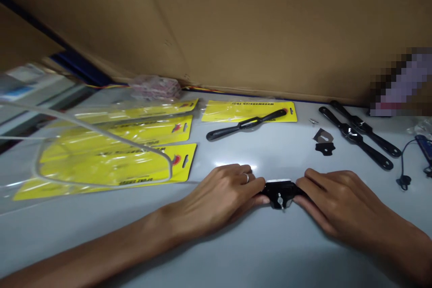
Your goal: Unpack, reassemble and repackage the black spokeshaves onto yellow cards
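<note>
A black spokeshave [281, 191] lies on the pale table, close to me, its handles hidden under my hands. My left hand [222, 195] is wrapped over its left handle, a ring on one finger. My right hand [334, 200] covers the right handle, fingers curled down on it. Only the middle body with a small silver thumbscrew shows between the two hands.
Yellow packaging cards in clear blisters [111, 153] lie at the left. Another spokeshave [246, 123] rests on a yellow card [249, 110] behind. Two more black spokeshaves [359, 135] lie at the right, loose blade parts [324, 141] beside them. A cardboard wall [236, 27] stands behind.
</note>
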Motion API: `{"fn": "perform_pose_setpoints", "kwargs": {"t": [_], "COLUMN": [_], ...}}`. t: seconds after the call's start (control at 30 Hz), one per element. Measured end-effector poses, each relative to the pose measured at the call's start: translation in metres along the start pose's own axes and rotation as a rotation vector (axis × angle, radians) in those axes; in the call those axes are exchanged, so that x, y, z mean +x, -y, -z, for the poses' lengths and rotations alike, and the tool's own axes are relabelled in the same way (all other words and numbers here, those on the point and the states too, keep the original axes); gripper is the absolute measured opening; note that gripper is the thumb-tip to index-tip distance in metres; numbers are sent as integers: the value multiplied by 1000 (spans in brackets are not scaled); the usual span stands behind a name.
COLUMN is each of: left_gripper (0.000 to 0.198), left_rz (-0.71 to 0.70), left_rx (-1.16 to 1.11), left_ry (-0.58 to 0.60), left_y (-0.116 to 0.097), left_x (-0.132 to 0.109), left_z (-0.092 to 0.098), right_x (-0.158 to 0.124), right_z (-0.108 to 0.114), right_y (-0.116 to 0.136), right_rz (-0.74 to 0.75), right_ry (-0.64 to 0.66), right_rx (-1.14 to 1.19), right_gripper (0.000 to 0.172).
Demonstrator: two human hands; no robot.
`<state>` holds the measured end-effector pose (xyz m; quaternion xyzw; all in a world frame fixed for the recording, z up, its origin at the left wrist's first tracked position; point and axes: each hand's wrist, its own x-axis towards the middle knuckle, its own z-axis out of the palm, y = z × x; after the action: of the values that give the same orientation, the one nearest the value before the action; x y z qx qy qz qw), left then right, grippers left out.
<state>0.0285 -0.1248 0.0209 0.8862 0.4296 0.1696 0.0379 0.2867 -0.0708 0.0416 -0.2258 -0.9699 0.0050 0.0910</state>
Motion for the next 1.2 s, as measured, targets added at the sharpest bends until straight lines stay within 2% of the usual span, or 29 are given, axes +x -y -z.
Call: {"fn": "perform_pose_setpoints", "kwargs": {"t": [0.3,0.47,0.7,1.0,1.2], "left_gripper": [53,52,54,52,50], "left_rz": [-9,41,5,-76,-96], "left_rx": [64,139,207,278,252], "left_ry": [-36,1,-12,-16,-32], "left_y": [-3,-6,-4,-6,-5], "left_x": [-2,-3,-4,-5,-6], "left_z": [-3,-2,0,-2,-3], "right_x": [1,2,5,5,4], "right_z": [-1,-2,-5,0,2], "right_y": [-1,1,4,6,8], "right_rz": [-41,-39,-50,-67,-64], "right_ry": [28,17,18,89,92], "right_rx": [54,44,70,60,47], "right_gripper": [14,16,10,8,7]}}
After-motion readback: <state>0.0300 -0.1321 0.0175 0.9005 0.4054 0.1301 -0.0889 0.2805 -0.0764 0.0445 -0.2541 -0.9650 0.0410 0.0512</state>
